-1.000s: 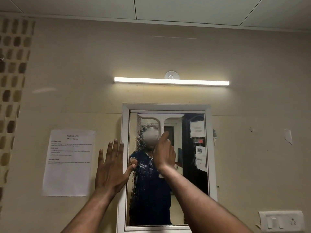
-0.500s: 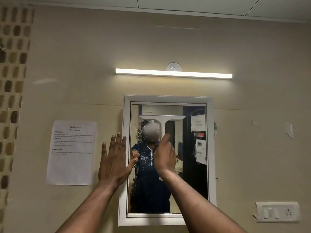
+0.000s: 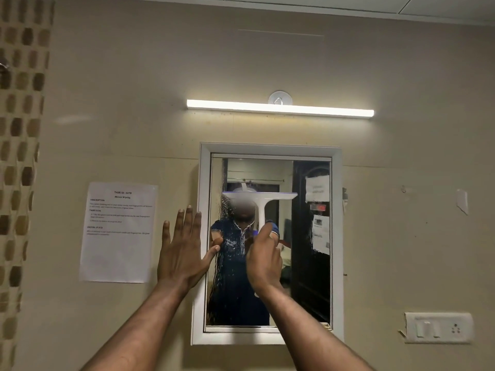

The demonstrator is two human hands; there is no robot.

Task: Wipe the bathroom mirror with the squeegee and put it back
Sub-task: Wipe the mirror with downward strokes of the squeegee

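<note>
Wiping underway: squeegee [image 3: 259, 197] handle is gripped in the closed right hand [image 3: 263, 261], blade flat on the mirror [image 3: 310, 290] upper middle. Left hand [image 3: 182, 253], fingers spread, is pressed on the frame's left edge. Streaks on the wet left side are likely if blade pressure is uneven.

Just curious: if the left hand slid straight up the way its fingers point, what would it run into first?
Probably nothing soon: the left hand lies flat beside the mirror frame, fingers pointing up bare wall. The light bar begins slightly to the right, so it may be missed.
</note>
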